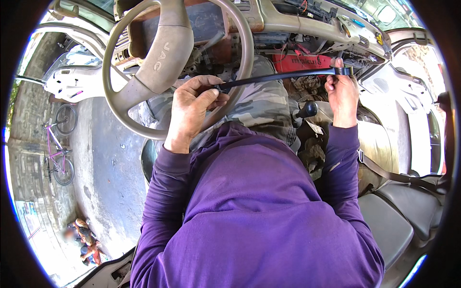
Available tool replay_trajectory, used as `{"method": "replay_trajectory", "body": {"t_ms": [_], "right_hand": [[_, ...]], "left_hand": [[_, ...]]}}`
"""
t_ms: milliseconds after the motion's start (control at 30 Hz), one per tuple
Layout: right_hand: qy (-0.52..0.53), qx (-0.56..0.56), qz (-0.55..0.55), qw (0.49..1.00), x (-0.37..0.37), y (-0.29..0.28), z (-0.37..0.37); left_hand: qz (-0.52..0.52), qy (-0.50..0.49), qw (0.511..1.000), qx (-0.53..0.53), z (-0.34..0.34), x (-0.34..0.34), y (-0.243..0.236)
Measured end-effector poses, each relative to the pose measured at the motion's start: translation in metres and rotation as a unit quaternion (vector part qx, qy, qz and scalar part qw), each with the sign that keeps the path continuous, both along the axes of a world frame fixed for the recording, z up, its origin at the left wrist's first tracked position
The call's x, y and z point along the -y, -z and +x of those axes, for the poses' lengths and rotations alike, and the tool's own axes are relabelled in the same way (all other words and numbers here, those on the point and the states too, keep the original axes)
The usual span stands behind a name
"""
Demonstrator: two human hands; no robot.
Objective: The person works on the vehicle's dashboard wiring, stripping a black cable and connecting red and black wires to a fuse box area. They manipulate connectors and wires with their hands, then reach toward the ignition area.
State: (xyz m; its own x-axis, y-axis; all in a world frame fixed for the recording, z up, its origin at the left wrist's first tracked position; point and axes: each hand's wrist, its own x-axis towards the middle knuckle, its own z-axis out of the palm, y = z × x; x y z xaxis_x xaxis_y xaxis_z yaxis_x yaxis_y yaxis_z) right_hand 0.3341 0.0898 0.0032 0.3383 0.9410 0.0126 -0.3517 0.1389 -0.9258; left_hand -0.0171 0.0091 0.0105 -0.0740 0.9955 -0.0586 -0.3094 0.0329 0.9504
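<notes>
"What are your hands doing?"

"I'm holding a long black strip [283, 75] crosswise above my lap, 1 end in each hand. My left hand [191, 106] is pinching the left end between thumb and fingers, and my right hand [344, 96] is gripping the broader right end, thumb and fingers closing on it."

"How is it sitting against the steering wheel [165, 57]?"

"It's crossing over the right part of the rim as I'm looking down; I can't tell whether the 2 are touching."

"And what's standing around you?"

"A gear lever [307, 109] with a dark knob is standing between my camouflage trousers [266, 103] and my right wrist. A red case [283, 62] is lying just beyond the strip, near the dashboard [307, 24]. Out on my left, 1 bicycle [58, 154] is showing on the ground."
</notes>
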Motion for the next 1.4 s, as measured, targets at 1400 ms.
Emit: {"method": "replay_trajectory", "body": {"t_ms": [1400], "right_hand": [[-0.06,0.0,0.0,0.998,0.013,0.005,-0.062]], "left_hand": [[0.017,0.084,0.988,-0.128,0.016,-0.003,0.003]]}}
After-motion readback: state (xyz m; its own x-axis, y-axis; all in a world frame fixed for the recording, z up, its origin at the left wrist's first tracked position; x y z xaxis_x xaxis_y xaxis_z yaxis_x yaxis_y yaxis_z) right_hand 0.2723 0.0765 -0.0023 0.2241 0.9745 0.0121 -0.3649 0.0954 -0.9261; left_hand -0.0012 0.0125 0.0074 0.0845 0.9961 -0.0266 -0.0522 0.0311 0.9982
